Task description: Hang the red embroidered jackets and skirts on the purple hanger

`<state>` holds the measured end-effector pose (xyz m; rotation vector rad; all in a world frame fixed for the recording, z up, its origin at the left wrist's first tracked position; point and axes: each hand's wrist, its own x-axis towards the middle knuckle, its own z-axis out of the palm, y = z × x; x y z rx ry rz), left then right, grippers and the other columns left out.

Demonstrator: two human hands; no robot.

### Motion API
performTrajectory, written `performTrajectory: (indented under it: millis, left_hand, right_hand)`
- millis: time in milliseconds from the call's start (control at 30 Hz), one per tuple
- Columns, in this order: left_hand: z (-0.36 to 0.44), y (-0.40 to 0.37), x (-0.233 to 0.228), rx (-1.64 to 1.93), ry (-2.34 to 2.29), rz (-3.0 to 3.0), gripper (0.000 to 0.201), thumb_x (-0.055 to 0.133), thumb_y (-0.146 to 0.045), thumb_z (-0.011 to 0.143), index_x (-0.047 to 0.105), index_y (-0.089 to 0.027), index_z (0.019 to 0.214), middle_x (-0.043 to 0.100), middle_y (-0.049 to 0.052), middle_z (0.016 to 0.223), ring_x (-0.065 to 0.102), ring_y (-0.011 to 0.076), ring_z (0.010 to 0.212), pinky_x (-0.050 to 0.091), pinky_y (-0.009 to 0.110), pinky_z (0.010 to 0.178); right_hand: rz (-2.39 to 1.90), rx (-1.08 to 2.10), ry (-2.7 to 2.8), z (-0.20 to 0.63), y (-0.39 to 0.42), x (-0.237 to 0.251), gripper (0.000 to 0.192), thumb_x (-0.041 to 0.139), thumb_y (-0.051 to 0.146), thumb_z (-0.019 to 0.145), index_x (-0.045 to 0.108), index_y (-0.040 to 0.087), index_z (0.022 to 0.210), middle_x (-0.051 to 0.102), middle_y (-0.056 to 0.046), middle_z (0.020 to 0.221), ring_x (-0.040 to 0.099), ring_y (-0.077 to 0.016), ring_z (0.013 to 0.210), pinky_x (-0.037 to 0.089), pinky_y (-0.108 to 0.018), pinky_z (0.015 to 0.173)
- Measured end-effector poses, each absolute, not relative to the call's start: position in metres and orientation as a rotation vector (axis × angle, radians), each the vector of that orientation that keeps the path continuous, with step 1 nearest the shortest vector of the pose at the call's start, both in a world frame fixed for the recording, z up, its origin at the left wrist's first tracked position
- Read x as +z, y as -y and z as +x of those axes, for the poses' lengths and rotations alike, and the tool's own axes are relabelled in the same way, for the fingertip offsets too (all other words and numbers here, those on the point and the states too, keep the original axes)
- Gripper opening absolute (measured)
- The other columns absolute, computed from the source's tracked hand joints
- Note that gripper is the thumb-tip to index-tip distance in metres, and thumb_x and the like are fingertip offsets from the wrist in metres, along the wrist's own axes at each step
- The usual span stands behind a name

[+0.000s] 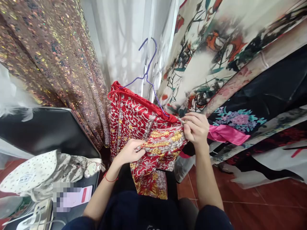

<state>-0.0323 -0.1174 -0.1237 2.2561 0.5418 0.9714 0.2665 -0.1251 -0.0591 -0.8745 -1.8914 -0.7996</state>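
Note:
A red garment [134, 119] with gold and silver embroidery hangs on a purple wire hanger [149, 68] in the middle of the view. My left hand [130, 151] grips a fold of the embroidered cloth at its lower middle. My right hand [196, 127] pinches the garment's upper right edge, close to the hanger's right arm. The lower part of the garment drapes down toward my lap.
A brown sequined fabric [55, 54] hangs at the left, white curtain [120, 38] behind. Printed floral fabrics [216, 54] and a pink ribbon [227, 134] hang at the right. A black chair [45, 131] with a spotted cloth [31, 172] stands at the left. Red floor tiles [251, 204] lie below.

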Motion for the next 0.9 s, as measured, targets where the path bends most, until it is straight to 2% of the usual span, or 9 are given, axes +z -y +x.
performTrajectory:
  millis: [100, 200, 267, 333, 433, 533, 600, 733, 900]
  left_hand:
    - [-0.032, 0.117, -0.116, 0.947, -0.645, 2.276, 0.015, 0.051, -0.012, 0.08, 0.055, -0.019, 0.068, 0.064, -0.002, 0.067, 0.056, 0.0122, 0.059, 0.046, 0.026, 0.062]
    - [-0.029, 0.11, -0.104, 1.031, -0.693, 2.219, 0.014, 0.051, -0.012, 0.079, 0.059, -0.02, 0.07, 0.077, 0.007, 0.109, 0.073, 0.0212, 0.093, 0.056, 0.034, 0.086]
    - [-0.028, 0.103, -0.096, 1.096, -0.719, 2.197, 0.015, 0.05, -0.012, 0.079, 0.058, -0.02, 0.068, 0.069, 0.01, 0.134, 0.069, 0.0271, 0.117, 0.054, 0.043, 0.102]
    - [-0.029, 0.095, -0.091, 1.163, -0.754, 2.202, 0.015, 0.05, -0.014, 0.079, 0.057, -0.02, 0.068, 0.063, 0.011, 0.143, 0.059, 0.0312, 0.134, 0.047, 0.051, 0.112]
    - [-0.039, 0.085, -0.086, 1.225, -0.776, 2.236, 0.015, 0.048, -0.017, 0.079, 0.056, -0.021, 0.068, 0.062, 0.009, 0.144, 0.043, 0.0321, 0.148, 0.036, 0.06, 0.12]
    - [-0.055, 0.08, -0.082, 1.291, -0.789, 2.264, 0.015, 0.049, -0.017, 0.08, 0.055, -0.021, 0.067, 0.063, 0.007, 0.143, 0.041, 0.0301, 0.149, 0.034, 0.06, 0.122]
    - [-0.066, 0.079, -0.078, 1.365, -0.805, 2.284, 0.014, 0.05, -0.015, 0.078, 0.057, -0.021, 0.068, 0.065, 0.007, 0.14, 0.044, 0.029, 0.147, 0.037, 0.058, 0.121]
    - [-0.084, 0.08, -0.071, 1.537, -0.913, 2.333, 0.017, 0.053, -0.011, 0.074, 0.065, -0.023, 0.072, 0.073, 0.004, 0.123, 0.057, 0.0268, 0.134, 0.045, 0.054, 0.115]
    - [-0.101, 0.079, -0.061, 1.825, -1.161, 2.146, 0.015, 0.058, -0.012, 0.074, 0.07, -0.022, 0.076, 0.074, 0.002, 0.09, 0.067, 0.018, 0.085, 0.055, 0.037, 0.086]
  right_hand:
    - [-0.894, -0.829, 1.84, 0.266, 0.163, -0.057, 0.018, 0.056, 0.016, 0.085, 0.061, 0.025, 0.069, 0.077, -0.001, 0.08, 0.073, -0.0271, 0.093, 0.047, -0.041, 0.074]
    - [-0.822, -0.616, 1.93, 0.258, 0.198, -0.046, 0.018, 0.06, 0.022, 0.085, 0.056, 0.024, 0.067, 0.075, -0.003, 0.077, 0.074, -0.0254, 0.083, 0.05, -0.038, 0.067]
    - [-0.843, -0.468, 2.054, 0.251, 0.212, -0.038, 0.024, 0.065, 0.034, 0.086, 0.054, 0.024, 0.068, 0.07, -0.004, 0.07, 0.07, -0.0223, 0.071, 0.048, -0.036, 0.061]
    - [-0.952, -0.403, 2.184, 0.246, 0.217, -0.034, 0.033, 0.069, 0.045, 0.085, 0.052, 0.024, 0.067, 0.064, -0.004, 0.067, 0.065, -0.0208, 0.066, 0.045, -0.035, 0.059]
    - [-1.091, -0.31, 2.312, 0.242, 0.216, -0.039, 0.035, 0.07, 0.053, 0.084, 0.055, 0.022, 0.076, 0.069, -0.008, 0.083, 0.065, -0.0232, 0.081, 0.049, -0.037, 0.071]
    - [-1.321, -0.16, 2.362, 0.237, 0.21, -0.054, 0.04, 0.069, 0.054, 0.086, 0.061, 0.018, 0.101, 0.072, -0.011, 0.102, 0.066, -0.0257, 0.093, 0.05, -0.04, 0.083]
    - [-1.56, -0.047, 2.389, 0.228, 0.207, -0.066, 0.047, 0.069, 0.055, 0.087, 0.062, 0.016, 0.11, 0.073, -0.011, 0.098, 0.068, -0.0254, 0.086, 0.05, -0.038, 0.077]
    - [-1.642, 0.257, 2.608, 0.203, 0.203, -0.078, 0.036, 0.067, 0.054, 0.088, 0.066, 0.018, 0.084, 0.069, -0.005, 0.078, 0.065, -0.0216, 0.07, 0.043, -0.032, 0.063]
    - [-0.939, 0.283, 2.491, 0.186, 0.201, -0.066, 0.025, 0.052, 0.032, 0.1, 0.062, 0.019, 0.082, 0.066, -0.006, 0.089, 0.061, -0.018, 0.082, 0.048, -0.031, 0.075]
